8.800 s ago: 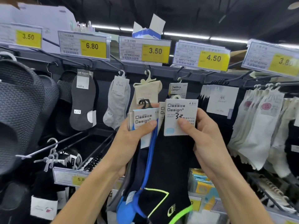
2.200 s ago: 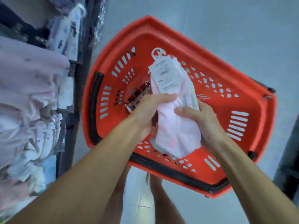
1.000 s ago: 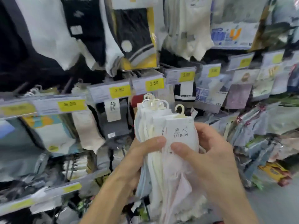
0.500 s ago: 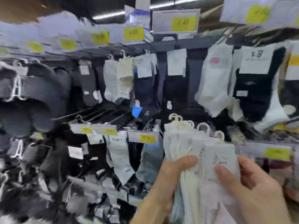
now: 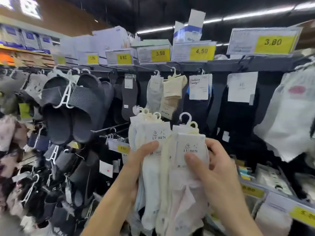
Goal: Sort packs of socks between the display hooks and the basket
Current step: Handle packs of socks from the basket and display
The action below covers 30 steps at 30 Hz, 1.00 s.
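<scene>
- Head view: left hand (image 5: pixel 141 160) is gripping a fanned bundle of pale sock packs (image 5: pixel 151 169), with its thumb pressing on the top card.
- Right hand (image 5: pixel 216 167) is pinching the front pack (image 5: pixel 190 145) just beside that bundle, before the display hooks (image 5: pixel 110 128); the basket is not showing.
- Likely risk: the hangers (image 5: pixel 153 115) are crowding together, so separating one pack could snag and drop a neighbour.
</scene>
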Motion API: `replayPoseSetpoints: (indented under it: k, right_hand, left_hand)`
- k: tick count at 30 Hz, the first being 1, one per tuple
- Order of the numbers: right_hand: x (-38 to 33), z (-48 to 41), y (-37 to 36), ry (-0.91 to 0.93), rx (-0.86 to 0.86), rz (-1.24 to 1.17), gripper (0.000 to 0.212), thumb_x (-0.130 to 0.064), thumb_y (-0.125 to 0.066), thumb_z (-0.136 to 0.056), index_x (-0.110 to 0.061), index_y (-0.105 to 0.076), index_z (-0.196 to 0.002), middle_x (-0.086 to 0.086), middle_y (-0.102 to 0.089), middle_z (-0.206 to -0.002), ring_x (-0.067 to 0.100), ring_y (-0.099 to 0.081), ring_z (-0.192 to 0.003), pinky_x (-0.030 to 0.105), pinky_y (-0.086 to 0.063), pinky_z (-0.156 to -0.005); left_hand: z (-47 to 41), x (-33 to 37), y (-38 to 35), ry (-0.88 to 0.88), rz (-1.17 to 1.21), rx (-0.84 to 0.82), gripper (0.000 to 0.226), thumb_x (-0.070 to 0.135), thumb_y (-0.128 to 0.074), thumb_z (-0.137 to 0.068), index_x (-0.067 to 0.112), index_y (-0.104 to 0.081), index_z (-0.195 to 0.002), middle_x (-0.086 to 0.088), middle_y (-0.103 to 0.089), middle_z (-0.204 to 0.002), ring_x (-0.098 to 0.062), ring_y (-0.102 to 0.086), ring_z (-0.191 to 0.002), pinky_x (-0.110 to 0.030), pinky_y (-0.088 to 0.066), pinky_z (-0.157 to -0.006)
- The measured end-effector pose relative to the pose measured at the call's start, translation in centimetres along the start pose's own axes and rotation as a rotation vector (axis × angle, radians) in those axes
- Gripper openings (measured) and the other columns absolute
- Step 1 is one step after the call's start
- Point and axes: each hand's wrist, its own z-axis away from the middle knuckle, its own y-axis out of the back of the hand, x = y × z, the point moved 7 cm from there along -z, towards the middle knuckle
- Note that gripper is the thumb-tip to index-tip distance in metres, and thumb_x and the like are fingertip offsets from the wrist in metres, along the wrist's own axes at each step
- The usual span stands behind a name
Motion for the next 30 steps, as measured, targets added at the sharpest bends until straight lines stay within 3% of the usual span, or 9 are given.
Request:
replayPoseSetpoints:
  k: [4, 7, 10, 12, 16, 18, 23, 27, 30]
  right_hand:
    - [0.8, -4.0, -4.0, 0.046, -0.013, 0.054, 0.024, -0.023, -0.072, -0.087, -0.034, -0.066, -0.108, -0.011, -0.076, -0.098, 0.006, -0.074, -0.086, 0.019, -0.057, -0.066]
    - [2.0, -7.4, -7.2, 0.051, 0.022, 0.081, 0.024, -0.034, -0.075, -0.077, -0.031, -0.068, -0.101, -0.006, -0.077, -0.094, 0.011, -0.074, -0.082, 0.021, -0.057, -0.062]
    - [3.0, -11.1, -10.6, 0.04, 0.055, 0.138, 0.025, -0.043, -0.074, -0.071, -0.034, -0.068, -0.093, -0.004, -0.077, -0.092, 0.013, -0.074, -0.079, 0.024, -0.056, -0.061]
    - [3.3, -13.2, -12.6, 0.037, 0.056, 0.172, 0.025, -0.047, -0.072, -0.071, -0.036, -0.067, -0.093, -0.005, -0.077, -0.092, 0.013, -0.075, -0.08, 0.026, -0.058, -0.062]
    - [2.7, -18.0, -13.7, 0.073, 0.191, 0.147, 0.017, -0.041, -0.071, -0.083, -0.032, -0.068, -0.098, -0.001, -0.077, -0.098, 0.018, -0.075, -0.087, 0.034, -0.062, -0.069]
    - [2.6, -20.9, -12.6, 0.112, 0.327, 0.195, 0.016, -0.03, -0.068, -0.092, -0.026, -0.067, -0.107, 0.001, -0.076, -0.101, 0.021, -0.073, -0.093, 0.042, -0.059, -0.082]
    - [3.4, -29.4, -13.0, 0.133, 0.389, 0.595, 0.016, -0.024, -0.059, -0.098, -0.017, -0.058, -0.112, -0.014, -0.062, -0.093, 0.016, -0.061, -0.095, 0.021, -0.041, -0.075]
    - [4.6, -33.3, -14.0, 0.181, 0.396, 0.643, 0.024, -0.021, -0.054, -0.101, -0.02, -0.053, -0.124, -0.018, -0.061, -0.101, 0.001, -0.06, -0.092, 0.005, -0.041, -0.074]
    - [5.3, -34.6, -14.2, 0.195, 0.415, 0.616, 0.037, -0.017, -0.053, -0.098, -0.017, -0.049, -0.136, -0.005, -0.064, -0.118, 0.016, -0.061, -0.108, 0.033, -0.047, -0.098]
  left_hand:
    - [-3.6, 3.1, 2.9, 0.003, -0.06, -0.039, 0.064, 0.03, -0.085, -0.07, 0.009, -0.066, -0.128, -0.028, -0.064, -0.127, -0.047, -0.062, -0.117, -0.059, -0.049, -0.101]
    - [-6.2, 5.8, 5.4, -0.001, -0.058, -0.034, 0.053, 0.026, -0.081, -0.072, 0.009, -0.07, -0.122, -0.028, -0.068, -0.12, -0.046, -0.066, -0.11, -0.06, -0.049, -0.1]
    - [-9.8, 9.2, 7.1, 0.012, -0.165, -0.053, 0.026, 0.013, -0.065, -0.083, 0.001, -0.074, -0.104, -0.023, -0.076, -0.088, -0.029, -0.077, -0.078, -0.034, -0.062, -0.07]
    - [-11.9, 10.7, 8.6, -0.008, -0.211, -0.2, 0.024, -0.002, -0.041, -0.099, -0.001, -0.062, -0.088, -0.009, -0.065, -0.044, -0.006, -0.064, -0.039, -0.014, -0.048, -0.041]
    - [-16.0, 15.9, 11.6, -0.039, -0.173, -0.07, 0.036, 0.003, -0.035, -0.105, 0.012, -0.048, -0.073, 0.001, -0.045, -0.023, -0.004, -0.043, -0.017, -0.014, -0.035, -0.027]
    - [-17.2, 16.3, 12.3, 0.03, -0.191, -0.106, 0.031, 0.007, -0.039, -0.105, 0.007, -0.051, -0.076, -0.002, -0.048, -0.025, -0.006, -0.045, -0.017, -0.016, -0.034, -0.026]
    - [-19.6, 15.1, 15.1, 0.097, -0.079, -0.119, 0.028, 0.027, -0.072, -0.077, 0.008, -0.08, -0.096, -0.017, -0.078, -0.09, -0.027, -0.076, -0.072, -0.035, -0.057, -0.065]
    - [-21.5, 14.2, 16.1, 0.108, -0.074, -0.122, 0.042, 0.031, -0.081, -0.07, 0.012, -0.077, -0.107, -0.02, -0.076, -0.1, -0.038, -0.075, -0.087, -0.048, -0.06, -0.075]
    - [-22.0, 14.0, 15.7, 0.103, -0.057, -0.174, 0.044, 0.033, -0.08, -0.067, 0.014, -0.077, -0.107, -0.022, -0.075, -0.105, -0.041, -0.073, -0.094, -0.059, -0.055, -0.091]
